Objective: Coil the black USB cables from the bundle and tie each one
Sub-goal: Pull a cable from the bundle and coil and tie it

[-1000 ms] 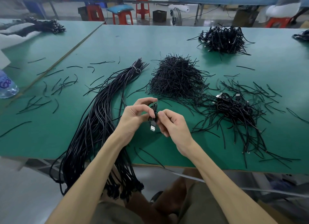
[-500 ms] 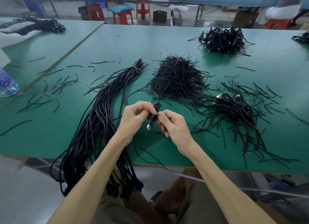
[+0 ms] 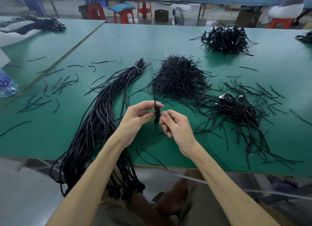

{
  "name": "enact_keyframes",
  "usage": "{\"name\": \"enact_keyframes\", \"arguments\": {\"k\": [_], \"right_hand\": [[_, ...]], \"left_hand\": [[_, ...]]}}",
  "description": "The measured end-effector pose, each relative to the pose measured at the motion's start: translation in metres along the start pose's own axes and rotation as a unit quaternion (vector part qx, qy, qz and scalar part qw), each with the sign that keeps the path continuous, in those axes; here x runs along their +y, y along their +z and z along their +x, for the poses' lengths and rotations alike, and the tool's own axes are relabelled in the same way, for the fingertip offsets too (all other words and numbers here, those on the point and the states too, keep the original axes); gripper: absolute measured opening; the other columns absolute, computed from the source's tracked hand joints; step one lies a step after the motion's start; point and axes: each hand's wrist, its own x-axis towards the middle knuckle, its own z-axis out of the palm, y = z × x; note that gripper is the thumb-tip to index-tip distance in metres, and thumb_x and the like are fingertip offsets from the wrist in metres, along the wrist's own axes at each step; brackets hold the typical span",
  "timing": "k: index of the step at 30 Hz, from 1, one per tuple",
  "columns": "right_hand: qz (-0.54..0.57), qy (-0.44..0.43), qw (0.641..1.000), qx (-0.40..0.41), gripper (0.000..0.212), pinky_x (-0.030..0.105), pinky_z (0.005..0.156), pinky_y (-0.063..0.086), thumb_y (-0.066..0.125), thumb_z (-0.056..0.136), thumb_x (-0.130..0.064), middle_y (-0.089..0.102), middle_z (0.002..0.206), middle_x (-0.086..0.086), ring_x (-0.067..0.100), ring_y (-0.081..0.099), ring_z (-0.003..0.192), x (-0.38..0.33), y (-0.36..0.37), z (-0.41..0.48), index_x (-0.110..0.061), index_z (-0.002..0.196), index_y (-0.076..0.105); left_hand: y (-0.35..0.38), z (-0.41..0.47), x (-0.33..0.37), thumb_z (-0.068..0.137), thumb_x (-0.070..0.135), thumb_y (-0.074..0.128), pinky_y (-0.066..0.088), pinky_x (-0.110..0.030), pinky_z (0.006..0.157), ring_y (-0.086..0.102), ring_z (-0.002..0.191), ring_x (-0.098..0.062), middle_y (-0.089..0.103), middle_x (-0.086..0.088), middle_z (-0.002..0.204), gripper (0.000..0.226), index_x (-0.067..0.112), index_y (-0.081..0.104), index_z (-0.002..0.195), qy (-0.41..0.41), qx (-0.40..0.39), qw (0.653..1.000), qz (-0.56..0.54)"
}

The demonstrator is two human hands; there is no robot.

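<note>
A small coiled black USB cable is held upright between my left hand and my right hand, just above the green table. A thin black tie strand rises from the coil's top. The long bundle of black USB cables lies to the left of my hands, bound near its far end, and hangs over the table's near edge. A heap of black twist ties sits just beyond my hands. Finished tied coils lie to the right among loose ties.
Another pile of tied cables sits at the far right of the table. Loose ties are scattered at the left. A plastic water bottle lies at the left edge. Red stools stand beyond the table.
The coil has turned in my fingers: its silver plug, seen pointing down before, is now hidden. A tie strand now sticks up above the coil. Both hands stayed in place.
</note>
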Motion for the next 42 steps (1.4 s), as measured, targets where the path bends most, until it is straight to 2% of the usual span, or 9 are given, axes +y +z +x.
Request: {"name": "enact_keyframes", "arguments": {"k": [3, 8, 11, 14, 16, 19, 27, 37, 42], "right_hand": [[-0.02, -0.008, 1.0, -0.01, 0.033, 0.023, 0.045, 0.031, 0.05, 0.107, -0.021, 0.048, 0.06, -0.002, 0.011, 0.04, 0.052, -0.0006, 0.0001, -0.001, -0.008, 0.077, 0.058], [-0.021, -0.008, 1.0, -0.01, 0.032, 0.024, 0.045, 0.031, 0.051, 0.107, -0.02, 0.051, 0.064, 0.0, 0.011, 0.041, 0.054, -0.0008, 0.0006, -0.0009, -0.011, 0.077, 0.059], [-0.003, -0.009, 1.0, -0.008, 0.032, 0.023, 0.044, 0.03, 0.051, 0.107, -0.02, 0.052, 0.062, -0.004, 0.008, 0.041, 0.053, 0.0003, 0.0006, -0.0008, -0.008, 0.078, 0.058], [0.014, -0.004, 1.0, -0.002, 0.028, 0.021, 0.043, 0.029, 0.05, 0.107, -0.017, 0.056, 0.065, -0.01, 0.005, 0.043, 0.053, 0.001, 0.0013, 0.0001, -0.012, 0.084, 0.064], [0.011, -0.005, 1.0, -0.003, 0.027, 0.021, 0.043, 0.03, 0.05, 0.107, -0.018, 0.054, 0.065, -0.008, 0.007, 0.042, 0.053, 0.0012, 0.0013, 0.0004, -0.012, 0.085, 0.064], [0.003, -0.009, 1.0, -0.003, 0.032, 0.02, 0.043, 0.031, 0.051, 0.107, -0.02, 0.049, 0.059, -0.004, 0.009, 0.04, 0.051, 0.0012, 0.0003, 0.0004, -0.01, 0.078, 0.059], [0.02, -0.005, 1.0, 0.007, 0.032, 0.019, 0.045, 0.032, 0.051, 0.107, -0.017, 0.047, 0.059, -0.003, 0.009, 0.039, 0.052, 0.0011, -0.0023, 0.001, -0.007, 0.077, 0.059], [0.023, -0.009, 1.0, 0.006, 0.033, 0.02, 0.044, 0.031, 0.05, 0.107, -0.017, 0.046, 0.058, -0.002, 0.01, 0.038, 0.051, 0.0009, -0.0016, 0.0003, -0.006, 0.077, 0.059], [0.027, -0.009, 1.0, -0.007, 0.034, 0.02, 0.045, 0.031, 0.051, 0.107, -0.021, 0.047, 0.059, -0.003, 0.01, 0.039, 0.051, 0.0011, -0.0007, -0.0002, -0.009, 0.077, 0.059]], "left_hand": [[-0.0003, -0.001, 0.0016, 0.093, -0.006, 0.06, 0.047, -0.028, 0.094, 0.061, 0.107, -0.015, 0.064, -0.003, 0.124, 0.037, 0.023, 0.081, 0.087, 0.012, 0.005, 1.0, -0.013], [0.0055, 0.0018, 0.003, 0.092, -0.013, 0.059, 0.043, -0.026, 0.086, 0.053, 0.093, -0.014, 0.053, -0.001, 0.1, 0.051, 0.026, 0.081, 0.067, 0.014, 0.042, 0.999, -0.009], [0.0063, 0.0, 0.0035, 0.095, -0.007, 0.057, 0.045, -0.028, 0.08, 0.053, 0.088, -0.019, 0.058, -0.004, 0.099, 0.036, 0.016, 0.081, 0.082, 0.0, 0.019, 0.998, -0.057], [0.0055, 0.0, 0.0037, 0.094, 0.012, 0.059, 0.051, -0.034, 0.088, 0.059, 0.089, -0.025, 0.065, -0.01, 0.102, 0.02, 0.003, 0.076, 0.1, -0.019, -0.006, 0.993, -0.117], [0.0053, 0.0008, 0.0046, 0.091, 0.024, 0.069, 0.051, -0.031, 0.092, 0.061, 0.095, -0.021, 0.067, -0.007, 0.105, 0.024, 0.003, 0.078, 0.1, -0.035, -0.004, 0.992, -0.125], [0.0031, 0.0021, 0.0003, 0.087, 0.018, 0.079, 0.049, -0.023, 0.088, 0.062, 0.098, -0.013, 0.067, 0.002, 0.105, 0.01, 0.01, 0.08, 0.093, -0.049, 0.001, 0.992, -0.114], [0.0033, 0.0032, -0.0026, 0.085, 0.005, 0.076, 0.051, -0.029, 0.098, 0.066, 0.12, -0.026, 0.069, -0.016, 0.129, 0.056, -0.001, 0.056, 0.136, -0.082, -0.024, 0.991, -0.104], [0.0006, -0.0009, -0.0001, 0.093, 0.006, 0.068, 0.049, -0.031, 0.104, 0.063, 0.118, -0.024, 0.068, -0.018, 0.129, 0.039, 0.001, 0.065, 0.132, -0.095, -0.066, 0.988, -0.102], [-0.0005, -0.002, 0.0043, 0.083, 0.001, 0.074, 0.045, -0.031, 0.106, 0.06, 0.127, -0.019, 0.068, -0.007, 0.133, 0.027, 0.013, 0.076, 0.107, -0.057, -0.03, 0.995, -0.078]]}}
